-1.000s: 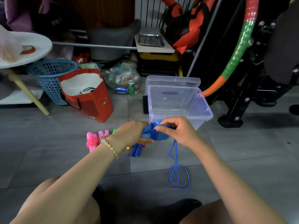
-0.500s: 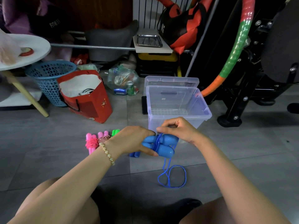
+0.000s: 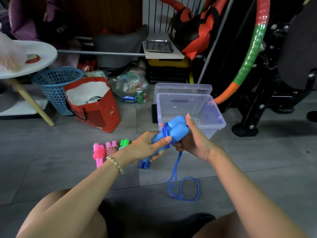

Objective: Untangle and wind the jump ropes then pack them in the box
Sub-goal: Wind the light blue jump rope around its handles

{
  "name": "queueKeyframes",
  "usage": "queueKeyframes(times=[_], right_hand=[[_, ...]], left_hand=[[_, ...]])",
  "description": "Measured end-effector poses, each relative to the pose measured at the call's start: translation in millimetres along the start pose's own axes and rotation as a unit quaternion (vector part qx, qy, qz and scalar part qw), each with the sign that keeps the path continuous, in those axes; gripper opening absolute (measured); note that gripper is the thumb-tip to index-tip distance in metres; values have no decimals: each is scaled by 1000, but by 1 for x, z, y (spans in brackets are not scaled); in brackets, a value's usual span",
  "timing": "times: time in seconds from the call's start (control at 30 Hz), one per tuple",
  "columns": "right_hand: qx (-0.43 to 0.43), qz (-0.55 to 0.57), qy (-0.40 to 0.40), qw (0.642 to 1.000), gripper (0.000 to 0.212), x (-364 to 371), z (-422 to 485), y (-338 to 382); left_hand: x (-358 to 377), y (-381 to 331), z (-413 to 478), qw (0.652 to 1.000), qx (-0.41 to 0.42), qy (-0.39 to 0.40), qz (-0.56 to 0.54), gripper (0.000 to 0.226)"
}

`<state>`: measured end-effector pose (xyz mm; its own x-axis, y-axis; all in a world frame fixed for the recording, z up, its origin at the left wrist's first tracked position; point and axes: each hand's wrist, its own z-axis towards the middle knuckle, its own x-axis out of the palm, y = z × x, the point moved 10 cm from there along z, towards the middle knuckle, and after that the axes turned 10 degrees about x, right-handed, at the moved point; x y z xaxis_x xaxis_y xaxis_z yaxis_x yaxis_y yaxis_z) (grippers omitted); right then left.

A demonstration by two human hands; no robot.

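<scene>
Left hand (image 3: 147,146) and right hand (image 3: 195,141) both clasp the blue handles (image 3: 176,129) before the box (image 3: 221,124), heads tilted toward it, slack rope (image 3: 176,165) hanging below toward me.

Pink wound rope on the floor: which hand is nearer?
Left. The left hand grips the blue handles just beside the pink rope in this view; the right hand holds them from the far side, by the clear box.

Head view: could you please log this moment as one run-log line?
blue jump rope: partly wound, rest on floor | left hand: grips it | right hand: holds it | box: open
</scene>
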<state>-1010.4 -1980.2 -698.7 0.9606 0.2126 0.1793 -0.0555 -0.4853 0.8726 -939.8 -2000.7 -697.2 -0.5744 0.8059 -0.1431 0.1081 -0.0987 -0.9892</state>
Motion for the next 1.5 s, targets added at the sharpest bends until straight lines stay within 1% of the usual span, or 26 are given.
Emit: queueKeyframes(times=[0.07,0.13,0.17,0.23,0.27,0.3,0.33,0.4,0.43,0.5,0.57,0.63,0.73,0.83,0.87,0.93,1.03,1.17,1.23,1.37,1.43,1.5], right_hand=[[-1,-35,15,999,101,4,2,-3],[-6,-66,-14,998,90,2,2,-2],[-6,-87,-44,995,79,0,2,-2],[-11,-144,-98,985,47,-1,0,1],[-18,-166,-104,980,30,2,-1,1],[-26,-178,-98,979,20,6,-1,1],[-31,-182,-91,979,19,9,-2,1],[-31,-195,-96,976,27,8,-3,-1],[-27,-217,-103,970,28,6,-5,-3],[-13,-287,-119,950,18,1,-8,-8],[-20,-324,-151,934,14,-6,-15,-4],[-59,-306,-199,929,16,-17,-25,11],[-120,-282,-257,917,19,-30,-41,37],[-147,-286,-257,911,18,-31,-42,39],[-149,-298,-252,909,17,-27,-39,36],[-151,-320,-242,903,15,-21,-32,31],[-156,-347,-239,893,16,-18,-24,28],[-171,-328,-272,888,14,-33,-28,32],[-175,-326,-276,887,14,-34,-28,33],[-161,-334,-244,896,8,-19,-16,25],[-146,-330,-222,906,3,-17,-10,19],[-129,-291,-206,925,7,-22,-8,16]], left_hand=[[-9,4,1,998,-18,-38,-47,49],[-15,7,2,995,-34,-71,-66,43],[-16,10,2,992,-43,-91,-74,39],[-20,18,3,983,-59,-144,-97,35],[-25,23,3,976,-63,-174,-115,35],[-30,26,3,966,-66,-204,-141,35],[-36,29,2,955,-67,-232,-171,33],[-50,30,2,940,-56,-271,-199,27],[-58,30,2,938,-43,-285,-192,25],[-76,32,0,933,-26,-318,-167,25],[-91,31,-3,937,-24,-333,-106,30],[-95,21,-2,955,-5,-297,15,30],[-78,17,7,974,20,-180,137,35],[-65,23,9,961,4,-92,261,54],[-60,26,8,956,-9,-66,287,59],[-46,33,7,954,-34,-8,299,64],[-27,37,5,949,-46,63,306,57],[-23,26,5,960,-16,79,269,43],[-20,17,2,955,-12,83,286,40],[-10,16,-1,913,-12,85,398,48],[-5,21,-2,912,-13,97,399,45],[-2,20,-3,919,-6,107,379,37]])
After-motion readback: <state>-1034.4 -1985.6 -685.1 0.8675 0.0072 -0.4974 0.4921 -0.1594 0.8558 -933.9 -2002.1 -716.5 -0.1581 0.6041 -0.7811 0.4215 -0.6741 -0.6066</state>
